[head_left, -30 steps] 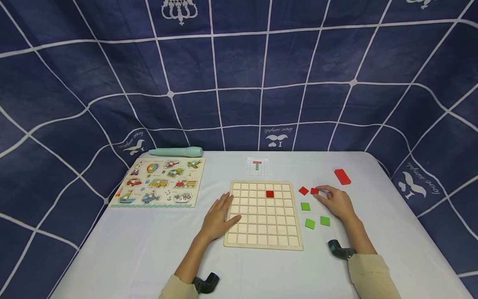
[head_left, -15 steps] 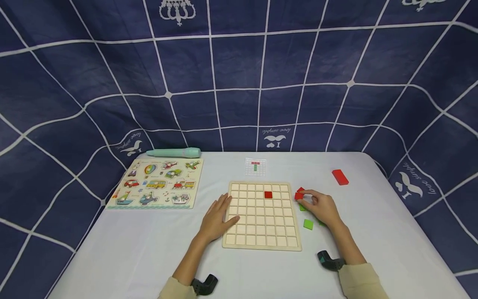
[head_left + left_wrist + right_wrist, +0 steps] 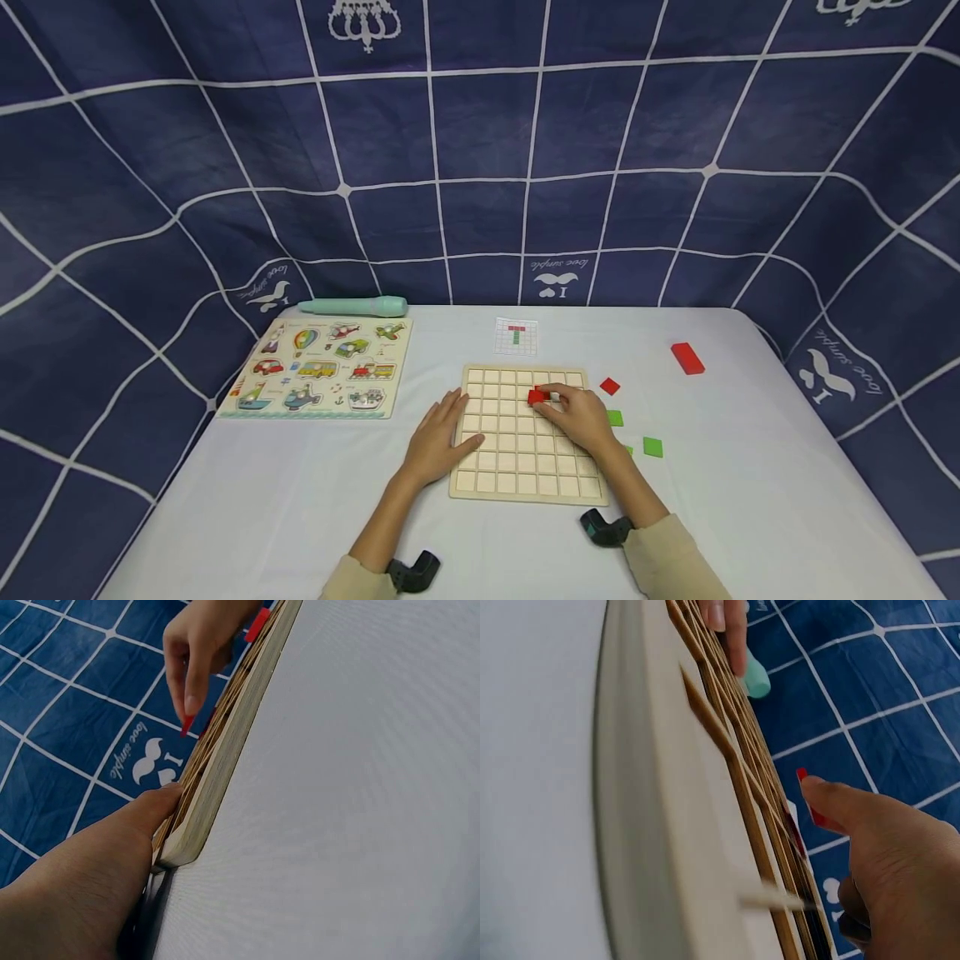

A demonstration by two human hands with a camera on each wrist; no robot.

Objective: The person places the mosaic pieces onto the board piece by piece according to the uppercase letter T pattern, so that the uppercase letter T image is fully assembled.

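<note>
A wooden grid board [image 3: 517,498] lies flat on the white table. My left hand [image 3: 437,442] rests on its left edge, fingers spread and thumb over the squares. Over the upper part of the grid, my right hand [image 3: 583,417] pinches a red square tile [image 3: 536,397] between thumb and fingers. In the left wrist view that tile [image 3: 187,724] is tilted, held above the board. Another red tile sits in a square just behind it, largely covered by the hand and held tile. To the right lie a loose red tile [image 3: 610,386] and green tiles [image 3: 652,447], one mostly hidden by the right arm.
Behind the board lies a pattern card [image 3: 516,337] with a red and green T. A red block [image 3: 687,358] is at the back right. On the left are a picture puzzle [image 3: 322,373] and a mint-green pen-shaped object [image 3: 352,307]. A dark blue curtain [image 3: 480,150] hangs behind.
My right hand has carried the pinched red tile leftward from among the loose tiles to above the board's upper squares. The left hand has stayed on the board's edge.
</note>
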